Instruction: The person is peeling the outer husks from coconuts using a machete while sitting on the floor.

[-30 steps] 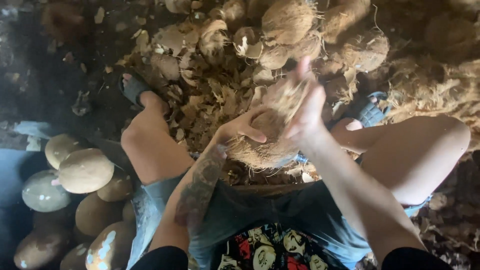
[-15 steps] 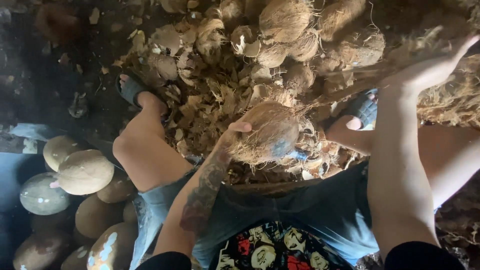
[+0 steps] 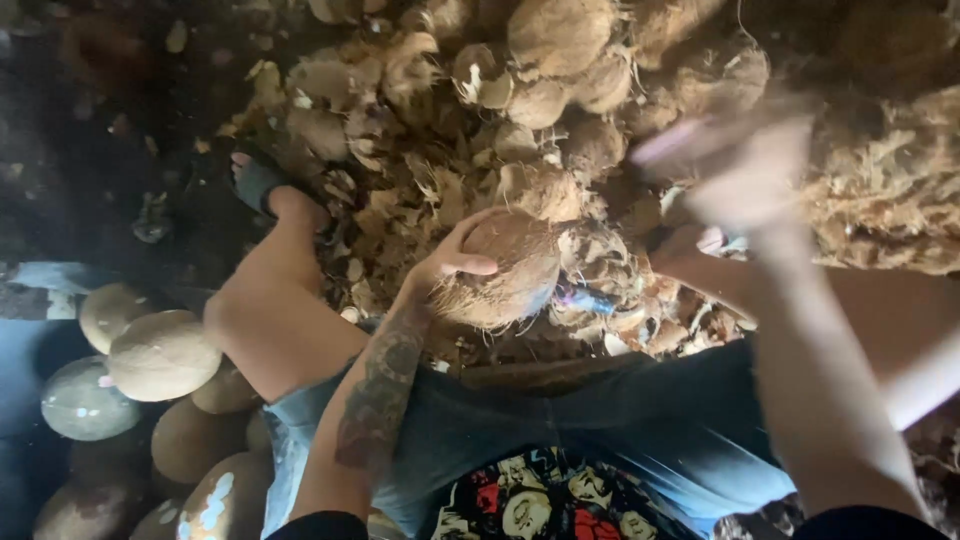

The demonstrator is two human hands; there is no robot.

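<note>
Change: your right hand (image 3: 750, 185) has swung back from the far right toward the coconut (image 3: 510, 268), blurred, so I cannot tell its grip.
Left hand (image 3: 450, 258): still clasps the coconut's near side.
Coconut: between your knees, above the husk scraps (image 3: 400, 200).
Packages, labels: none visible; smooth peeled coconuts (image 3: 160, 355) lie left.

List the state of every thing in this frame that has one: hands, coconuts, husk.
Left hand: gripping the brown, partly husked coconut between the knees.
Right hand: raised to the right, motion-blurred; whether it holds anything cannot be told.
Pile of hairy brown unpeeled coconuts: heaped ahead, husk on.
Smooth pale peeled coconuts: stacked at left, husk off.
Torn brown husk pieces: loose on the ground.
</note>
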